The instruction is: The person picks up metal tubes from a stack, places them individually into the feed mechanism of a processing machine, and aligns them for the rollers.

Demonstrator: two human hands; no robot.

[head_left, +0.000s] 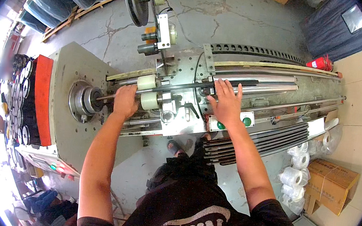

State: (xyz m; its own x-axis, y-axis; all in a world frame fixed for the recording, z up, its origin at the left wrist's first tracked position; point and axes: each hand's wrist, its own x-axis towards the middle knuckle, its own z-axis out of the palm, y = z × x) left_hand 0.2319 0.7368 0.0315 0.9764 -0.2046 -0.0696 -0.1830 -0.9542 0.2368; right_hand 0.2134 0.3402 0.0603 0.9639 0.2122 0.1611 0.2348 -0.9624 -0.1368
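Black shirt fabric (pixel 151 219) with a pale print lies nearest the camera, its soft folds filling the lower middle, and two bare forearms reach up from its short sleeves to a long metal machine (pixel 184 124). Across that machine runs the dark rod (pixel 179 86), slim, straight and smooth-looking, slanting slightly upward to the right. The left hand (pixel 125 101) is closed over the rod's left stretch, fingers curled down around it; just left of that hand, a thinner brownish length leads to the round steel chuck (pixel 87 101). The right hand (pixel 227 104) lies palm down farther along, fingers spread and nearly straight across the rod, with the thumb held apart. Whether it presses on the rod I cannot tell. Past these fingers the rod's right end shows beside bright, polished metal cylinders (pixel 278 83).

Between the hands, the rod passes between two off-white rollers (pixel 146 82), short, smooth and matte. Near the right wrist, a round green button (pixel 246 121) sits on a pale plate. Right of the person's legs lies a row of dark, slender rods (pixel 253 142), side by side. Farther right are glossy, plastic-wrapped white rolls (pixel 292 176) and a strapped brown cardboard box (pixel 332 184). Cracks wander over the smooth grey floor (pixel 240 26) beyond the machine.
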